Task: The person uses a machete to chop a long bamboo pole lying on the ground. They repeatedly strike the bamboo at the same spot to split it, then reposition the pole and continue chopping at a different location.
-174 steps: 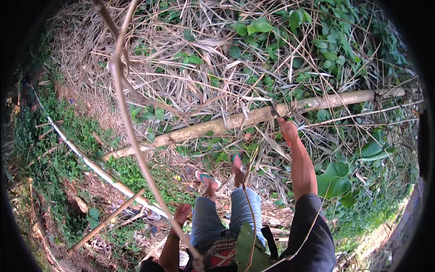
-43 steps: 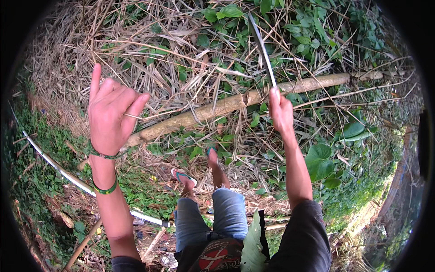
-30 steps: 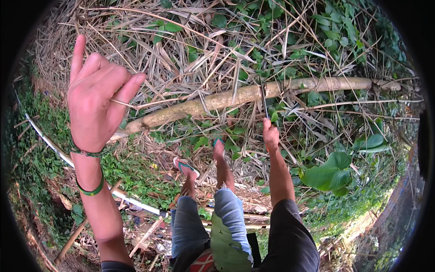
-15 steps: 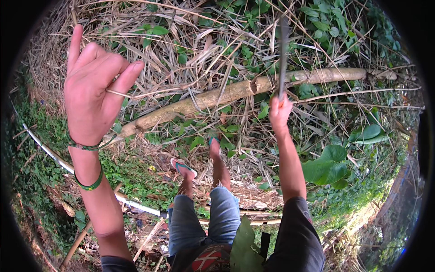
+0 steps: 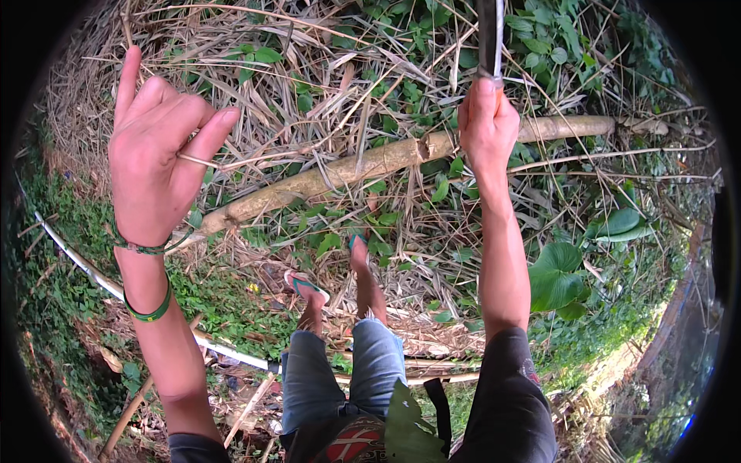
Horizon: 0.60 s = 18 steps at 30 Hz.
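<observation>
My left hand (image 5: 158, 154) is raised at the left with its fingers curled around a thin dry twig (image 5: 199, 160). One finger on its outer side points up, and the twig runs out to the right from beside the thumb. At the upper right my right hand (image 5: 488, 123) is closed on the handle of a machete (image 5: 489, 38). The blade stands upward in the view and its tip is cut off by the frame. Behind the right wrist lies a thick pale-brown pole (image 5: 309, 185), with a dark cut notch near its middle.
Dry leaves and stalks (image 5: 347, 85) cover the ground beyond the pole, mixed with green vines. A broad green leaf (image 5: 556, 282) grows right of my right arm. A long white pole (image 5: 85, 262) crosses behind my left forearm. My sandalled feet (image 5: 309, 285) stand near the thick pole.
My right hand has risen with the machete, from just below the thick pole to above it, and the blade has moved up out of frame. The left hand has hardly moved.
</observation>
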Tool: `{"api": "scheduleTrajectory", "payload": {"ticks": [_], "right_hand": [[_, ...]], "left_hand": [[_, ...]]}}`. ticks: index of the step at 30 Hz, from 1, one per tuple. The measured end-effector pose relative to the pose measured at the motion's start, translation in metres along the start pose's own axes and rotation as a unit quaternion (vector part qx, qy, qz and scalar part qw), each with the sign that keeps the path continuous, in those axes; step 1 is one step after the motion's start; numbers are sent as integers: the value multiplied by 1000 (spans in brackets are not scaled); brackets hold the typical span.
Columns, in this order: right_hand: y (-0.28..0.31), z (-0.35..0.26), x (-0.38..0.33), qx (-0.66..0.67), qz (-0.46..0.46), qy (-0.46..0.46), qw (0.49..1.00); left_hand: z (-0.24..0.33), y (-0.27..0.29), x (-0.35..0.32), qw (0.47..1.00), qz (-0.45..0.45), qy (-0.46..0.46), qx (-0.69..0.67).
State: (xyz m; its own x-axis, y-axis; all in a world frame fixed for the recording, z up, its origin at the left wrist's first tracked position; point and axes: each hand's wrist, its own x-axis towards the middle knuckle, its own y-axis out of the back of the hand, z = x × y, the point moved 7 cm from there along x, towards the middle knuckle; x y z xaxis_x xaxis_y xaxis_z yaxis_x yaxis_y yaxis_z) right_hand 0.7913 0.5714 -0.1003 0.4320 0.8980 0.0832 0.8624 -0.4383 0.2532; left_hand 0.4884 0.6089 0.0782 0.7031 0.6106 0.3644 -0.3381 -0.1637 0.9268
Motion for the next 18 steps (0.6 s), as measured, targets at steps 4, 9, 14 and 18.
{"api": "scheduleTrajectory", "payload": {"ticks": [4,9,14,18], "right_hand": [[8,124,-68,-48,24,77,996],[61,327,-211,-380,-113,-310,864],[64,222,-158,-310,-100,-348,879],[47,58,-48,-226,-30,-155,961]], "left_hand": [[3,-5,-4,1000,-9,5,1],[-10,8,-5,1000,-20,7,19],[-16,18,-12,1000,-8,25,15],[-7,18,-2,1000,2,19,-7]]}}
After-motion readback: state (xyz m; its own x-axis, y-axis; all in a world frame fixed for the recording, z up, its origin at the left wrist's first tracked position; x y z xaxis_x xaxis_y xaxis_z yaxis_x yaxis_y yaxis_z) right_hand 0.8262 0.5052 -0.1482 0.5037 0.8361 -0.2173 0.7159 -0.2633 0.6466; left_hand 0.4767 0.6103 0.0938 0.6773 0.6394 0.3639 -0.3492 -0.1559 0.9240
